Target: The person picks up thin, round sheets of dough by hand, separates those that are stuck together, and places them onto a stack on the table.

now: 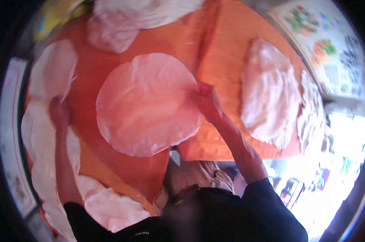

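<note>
A large round, thin, pale sheet (150, 107) lies over the orange cloth (214, 72) in the middle of the view. At its right edge is my right hand (206, 101), its fingers closed on the rim. Over at the left, my left hand (59, 111) is beside another pale sheet (55, 68), near that sheet's lower end. The fingers of my left hand are blurred, so its hold on that sheet cannot be made out.
More pale sheets (269, 94) lie on the right side. A whitish pile (146, 14) sits at the top. Further sheets (109, 205) line the lower left. A printed board (323, 48) stands at the upper right.
</note>
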Tool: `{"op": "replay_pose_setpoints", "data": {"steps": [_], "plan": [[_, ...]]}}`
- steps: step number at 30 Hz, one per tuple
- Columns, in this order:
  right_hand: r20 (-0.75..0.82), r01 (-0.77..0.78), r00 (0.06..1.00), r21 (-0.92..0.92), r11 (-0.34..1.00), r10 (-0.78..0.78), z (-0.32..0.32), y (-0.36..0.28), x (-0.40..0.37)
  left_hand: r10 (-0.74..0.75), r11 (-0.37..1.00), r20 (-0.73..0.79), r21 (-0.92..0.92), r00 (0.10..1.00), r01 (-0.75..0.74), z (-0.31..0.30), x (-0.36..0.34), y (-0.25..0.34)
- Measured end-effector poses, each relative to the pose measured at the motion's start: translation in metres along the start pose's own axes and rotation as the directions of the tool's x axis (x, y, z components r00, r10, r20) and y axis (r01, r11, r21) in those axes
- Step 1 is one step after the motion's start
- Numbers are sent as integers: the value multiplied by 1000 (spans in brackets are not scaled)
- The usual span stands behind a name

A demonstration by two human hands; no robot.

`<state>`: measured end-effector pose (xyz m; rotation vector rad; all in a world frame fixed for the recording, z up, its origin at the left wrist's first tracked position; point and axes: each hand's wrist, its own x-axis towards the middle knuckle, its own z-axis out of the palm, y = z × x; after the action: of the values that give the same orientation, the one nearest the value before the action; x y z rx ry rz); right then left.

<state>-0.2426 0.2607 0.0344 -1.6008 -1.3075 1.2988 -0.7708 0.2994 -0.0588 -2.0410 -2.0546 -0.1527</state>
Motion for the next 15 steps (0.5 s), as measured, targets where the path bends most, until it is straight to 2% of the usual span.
{"op": "replay_pose_setpoints", "data": {"steps": [1,2,4,5,6,7,8,9,10,11,12,13,14,15], "plan": [[-23,20,1000,252,967,-15,-28,-1,-1,48,996,-26,78,999,-46,26,-1,-21],[-40,57,998,487,871,-44,-51,-2,4,4,999,16,36,1000,-5,36,2,-36],[-69,168,985,147,975,-159,-134,-34,2,50,998,-12,32,999,-50,24,3,-43],[-83,214,973,-31,976,-216,-175,-51,1,102,995,-53,15,993,-101,26,3,-58],[-99,323,923,-326,888,-372,-225,-63,5,153,988,-92,2,984,-154,24,5,-65],[-113,357,848,-600,716,-518,-276,-76,9,140,989,-35,-39,989,-142,6,7,-47],[-80,304,791,-810,502,-607,-327,-93,8,123,990,21,-75,992,-121,-22,8,-19],[-46,186,724,-948,259,-688,-379,-112,7,105,990,79,-106,991,-96,-40,6,-2],[-261,-96,747,-953,289,-612,-389,-145,-7,172,980,7,-104,985,-170,-36,-4,4],[-64,-210,600,-974,-80,-798,-417,-156,-12,238,965,-64,-96,969,-243,-27,-12,13],[-247,-257,638,-961,100,-730,-412,-174,-26,293,946,-69,-122,954,-300,-39,-19,44],[-142,-180,613,-983,39,-777,-433,-169,-31,346,924,-74,-148,935,-353,-61,-31,88],[-35,-105,578,-994,-31,-815,-455,-160,-33,357,914,32,-218,933,-342,-80,-41,127],[-98,-232,624,-971,-64,-775,-465,-143,-33,372,903,138,-284,918,-324,-98,-51,166]]}}
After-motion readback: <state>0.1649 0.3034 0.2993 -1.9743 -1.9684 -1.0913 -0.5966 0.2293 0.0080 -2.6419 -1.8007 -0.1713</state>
